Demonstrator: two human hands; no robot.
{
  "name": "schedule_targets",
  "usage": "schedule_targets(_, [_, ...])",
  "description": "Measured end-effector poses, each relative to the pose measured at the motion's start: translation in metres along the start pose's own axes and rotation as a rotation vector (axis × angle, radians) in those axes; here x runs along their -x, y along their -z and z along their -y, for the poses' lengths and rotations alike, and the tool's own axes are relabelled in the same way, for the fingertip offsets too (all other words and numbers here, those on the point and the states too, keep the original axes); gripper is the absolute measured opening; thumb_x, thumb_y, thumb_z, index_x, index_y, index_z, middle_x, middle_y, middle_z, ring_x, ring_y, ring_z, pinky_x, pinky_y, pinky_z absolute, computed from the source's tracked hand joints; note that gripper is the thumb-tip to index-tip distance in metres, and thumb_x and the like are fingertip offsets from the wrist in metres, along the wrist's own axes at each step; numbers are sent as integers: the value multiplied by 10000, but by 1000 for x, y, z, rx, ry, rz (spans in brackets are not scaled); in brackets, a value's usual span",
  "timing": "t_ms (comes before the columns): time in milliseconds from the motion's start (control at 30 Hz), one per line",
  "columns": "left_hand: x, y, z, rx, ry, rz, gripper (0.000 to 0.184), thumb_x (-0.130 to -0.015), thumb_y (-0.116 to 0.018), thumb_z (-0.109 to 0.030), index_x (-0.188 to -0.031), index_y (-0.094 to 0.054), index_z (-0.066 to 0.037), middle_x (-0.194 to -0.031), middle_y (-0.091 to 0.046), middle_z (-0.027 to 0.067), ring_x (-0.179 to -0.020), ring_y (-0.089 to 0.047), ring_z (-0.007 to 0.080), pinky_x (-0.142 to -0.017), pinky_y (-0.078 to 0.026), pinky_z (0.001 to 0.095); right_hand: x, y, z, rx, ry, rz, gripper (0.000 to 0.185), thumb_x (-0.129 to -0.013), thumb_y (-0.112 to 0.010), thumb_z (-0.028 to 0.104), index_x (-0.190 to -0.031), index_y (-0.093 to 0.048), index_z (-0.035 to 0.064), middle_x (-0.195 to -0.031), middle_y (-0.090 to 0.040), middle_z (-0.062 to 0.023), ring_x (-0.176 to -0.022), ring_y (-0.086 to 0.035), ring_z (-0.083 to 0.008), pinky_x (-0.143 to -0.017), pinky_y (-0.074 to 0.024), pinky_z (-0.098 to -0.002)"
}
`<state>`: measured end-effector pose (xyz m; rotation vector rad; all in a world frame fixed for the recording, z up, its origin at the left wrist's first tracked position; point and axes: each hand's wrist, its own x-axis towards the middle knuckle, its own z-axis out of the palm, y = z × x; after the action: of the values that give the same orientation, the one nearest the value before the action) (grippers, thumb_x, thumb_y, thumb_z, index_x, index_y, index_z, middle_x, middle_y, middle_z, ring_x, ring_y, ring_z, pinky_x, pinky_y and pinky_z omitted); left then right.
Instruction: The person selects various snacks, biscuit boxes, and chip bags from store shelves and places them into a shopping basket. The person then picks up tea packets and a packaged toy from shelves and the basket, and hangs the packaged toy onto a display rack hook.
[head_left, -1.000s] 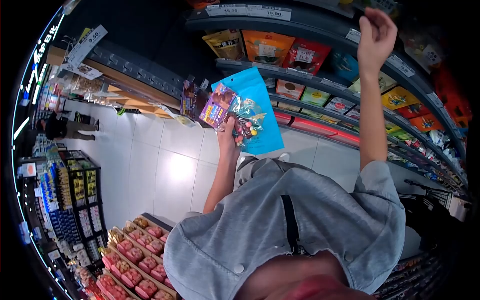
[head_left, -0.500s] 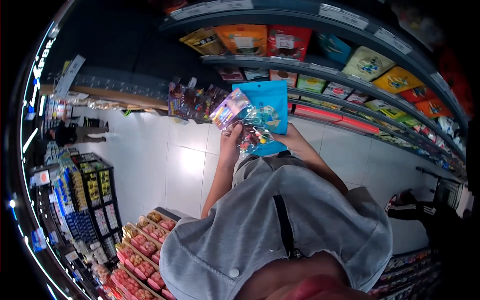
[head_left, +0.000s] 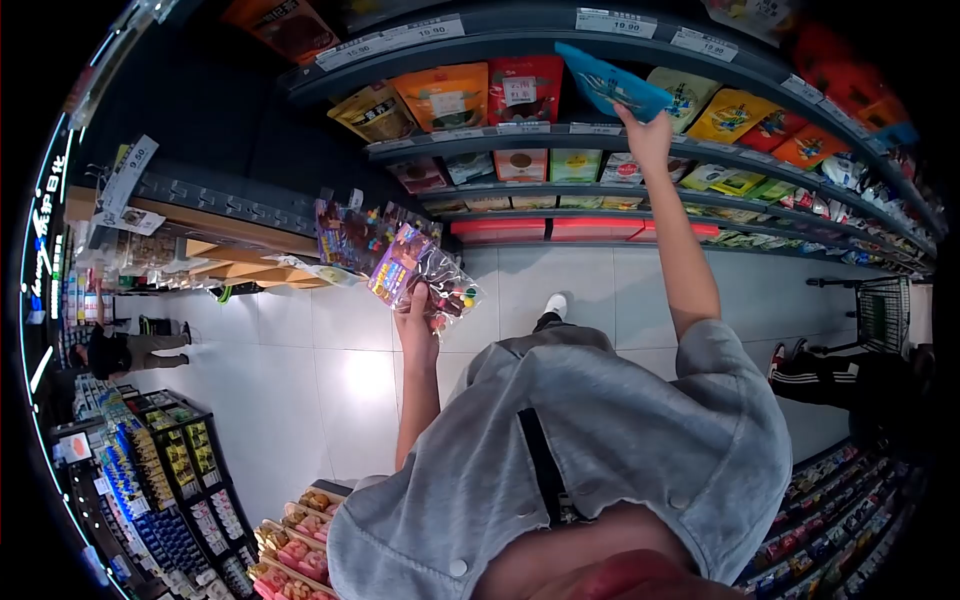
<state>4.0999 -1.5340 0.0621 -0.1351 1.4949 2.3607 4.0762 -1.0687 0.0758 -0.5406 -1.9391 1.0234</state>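
My right hand (head_left: 650, 138) is raised at the shelf, closed on the lower end of a blue pouch (head_left: 612, 82). The pouch tilts in the row, between a red pouch (head_left: 525, 92) and a pale green pouch (head_left: 685, 95). Lower down, in front of my body, my left hand (head_left: 418, 325) grips a clear candy bag (head_left: 432, 282) with a purple label and colourful pieces inside. Beyond that bag, similar candy packets (head_left: 350, 235) hang from the dark rack.
Shelves with price tags (head_left: 615, 22) curve across the top right. A pink-packaged snack display (head_left: 300, 550) stands at lower left. Pale floor tiles (head_left: 355, 385) lie below. One person (head_left: 130, 352) is at far left, another (head_left: 830, 385) at right by a shopping cart (head_left: 882, 312).
My right hand has carried the blue pouch up and right, from in front of me to the shelf. The candy bag stays in my left hand, now slightly lower and further left.
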Motion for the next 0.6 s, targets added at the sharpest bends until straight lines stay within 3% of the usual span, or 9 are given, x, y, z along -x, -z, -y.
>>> schedule_targets(167, [29,50,10,-4,-46,-123,160,-947,-565,-200,-1021,-584,-59,-877,-648,27,-675,-623,74,-444,-470,160,-18,-31,-33,91,-257,194,333,-842,-718,210,-1080,-622,-2,-980,-679,-166,-817,-641,-312,-704,-491,-456])
schedule_targets(233, [44,74,12,19,33,-135,151,-933,-587,-152,-1024,-596,-31,-933,-657,55,-807,-638,127,-696,-518,269,-20,-36,-31,164,-418,161,337,-839,-722,206,-1079,-618,-7,-974,-678,-167,-801,-635,-306,-693,-482,-447])
schedule_targets(267, [50,81,14,22,29,-147,150,-936,-582,-151,-1021,-595,-29,-929,-656,58,-806,-639,128,-695,-520,268,-25,-41,-39,95,-471,149,322,-833,-728,212,-1036,-627,-17,-911,-677,-157,-771,-625,-297,-674,-469,-439])
schedule_targets(367, [67,94,12,22,36,-174,147,-944,-568,-146,-1018,-589,-21,-922,-654,67,-803,-642,132,-693,-525,268,-38,-54,-82,-135,-333,122,354,-817,-746,238,-1000,-624,-40,-853,-666,-156,-761,-623,-288,-662,-464,-438])
schedule_targets(400, [71,92,7,23,42,-174,147,-945,-564,-143,-1021,-587,-18,-924,-654,69,-804,-642,134,-694,-526,268,-42,-55,-88,39,-382,110,418,-800,-762,283,-1007,-619,-51,-847,-656,-158,-755,-619,-286,-653,-458,-446])
schedule_targets(467, [74,101,7,16,19,-182,149,-951,-552,-131,-1035,-579,-12,-936,-651,75,-815,-646,141,-707,-531,277,-20,-39,-14,209,-441,-38,484,-790,-768,312,-1058,-608,-57,-900,-661,-174,-793,-632,-292,-676,-475,-445])
schedule_targets(500, [73,103,6,6,14,-188,154,-951,-554,-151,-1030,-577,-21,-915,-647,64,-770,-645,128,-634,-527,246,-13,-37,18,290,-464,-109,517,-785,-771,327,-1084,-603,-60,-926,-664,-182,-812,-638,-295,-688,-483,-444])
schedule_targets(533, [71,103,5,0,7,-199,160,-950,-556,-170,-1024,-576,-30,-893,-644,52,-724,-644,114,-561,-522,215,-7,-41,11,321,-312,-236,696,-788,-761,363,-1259,-518,-88,-1071,-663,-187,-971,-649,-258,-816,-526,-388])
schedule_targets(600, [71,109,7,1,5,-194,166,-952,-555,-188,-1021,-573,-37,-871,-640,40,-687,-649,107,-481,-514,181,9,-39,10,218,-113,-416,578,-802,-756,292,-1213,-551,-60,-1115,-643,-203,-1022,-635,-270,-837,-526,-393])
